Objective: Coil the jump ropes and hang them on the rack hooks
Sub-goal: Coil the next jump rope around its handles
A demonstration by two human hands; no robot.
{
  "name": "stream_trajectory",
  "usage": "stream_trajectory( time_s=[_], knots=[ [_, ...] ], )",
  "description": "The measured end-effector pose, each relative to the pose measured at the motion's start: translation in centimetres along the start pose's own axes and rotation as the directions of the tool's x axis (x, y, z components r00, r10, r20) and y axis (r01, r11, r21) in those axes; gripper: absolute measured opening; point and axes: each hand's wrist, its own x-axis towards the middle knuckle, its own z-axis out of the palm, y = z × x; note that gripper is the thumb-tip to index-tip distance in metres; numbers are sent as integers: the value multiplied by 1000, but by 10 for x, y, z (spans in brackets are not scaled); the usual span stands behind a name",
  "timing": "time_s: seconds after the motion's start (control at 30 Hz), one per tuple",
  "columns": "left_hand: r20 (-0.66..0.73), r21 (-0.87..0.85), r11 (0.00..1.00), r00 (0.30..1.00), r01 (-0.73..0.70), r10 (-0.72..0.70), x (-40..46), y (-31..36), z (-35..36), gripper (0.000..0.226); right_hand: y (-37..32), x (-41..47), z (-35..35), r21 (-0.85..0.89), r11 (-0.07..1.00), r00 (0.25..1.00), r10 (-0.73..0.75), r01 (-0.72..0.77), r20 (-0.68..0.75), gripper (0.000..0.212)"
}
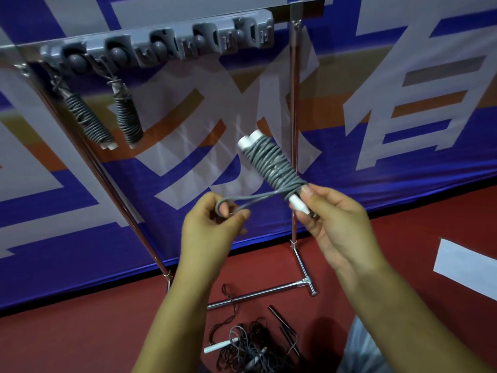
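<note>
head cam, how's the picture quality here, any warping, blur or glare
Head view: wide-angle warping bows the rack's chrome poles and tilts the grey hook strip; the strip and two hung ropes look soft; the left hand, right hand and coiled rope are sharper; faint sheen on the banner.

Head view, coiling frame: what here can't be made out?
- How the two hung ropes catch on the hook rail: blurred, too small.
- Loop end: hidden inside the left hand.
- How many ropes are in the floor tangle: overlapping, cut by the bottom edge.
</note>
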Motion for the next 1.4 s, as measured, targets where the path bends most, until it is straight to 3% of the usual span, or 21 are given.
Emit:
stream_trajectory(
  time_s=[0.07,0.17,0.27,0.33,0.4,0.47,0.53,0.6,0.67,0.73,0.8,0.93,1.07,1.27,1.4],
  knots=[
    [29,-294,955,999,48,-41,4,3,-1,38,-4,3,2,17,1000,1000,-20,20,-8,7],
    [191,-645,758,981,96,38,7,8,4,36,-5,6,5,13,999,999,-34,34,-6,5],
    [307,-772,613,944,171,123,10,8,6,33,-3,10,6,15,1000,1000,6,-6,-21,5],
    [338,-765,624,924,158,181,11,8,6,29,-2,12,4,21,999,999,35,-34,-21,6],
    [338,-718,686,921,118,196,11,8,3,32,-2,13,2,24,998,998,55,-55,-11,8],
    [339,-558,829,919,22,203,16,11,-5,35,-3,14,0,30,998,998,64,-64,-16,10],
    [402,-187,978,901,-95,164,24,19,-10,27,-3,16,-3,43,997,997,64,-62,-36,8],
    [395,127,987,918,-99,41,29,24,-11,28,-2,14,-3,44,997,997,62,-60,-48,7],
    [330,125,988,943,-91,45,21,30,-8,46,0,11,-1,28,999,998,37,-36,-47,7],
    [261,108,992,965,-62,32,12,36,-2,34,0,10,2,11,1000,999,-10,11,-46,7],
    [297,221,974,955,-45,-23,10,36,3,25,-2,9,4,-7,999,997,-50,49,-57,7],
    [491,419,906,855,-62,-168,12,36,3,27,-2,6,2,-37,997,995,-76,74,-66,8],
    [624,476,863,756,-166,-199,14,35,5,28,-2,2,2,-69,992,993,-109,105,-51,9],
    [602,477,860,781,-182,-168,12,26,10,39,-5,-1,0,-57,992,993,-118,117,-29,9],
    [541,423,897,829,-125,-139,10,23,11,15,-5,0,-2,-51,991,992,-122,120,-33,9]
  ],
)
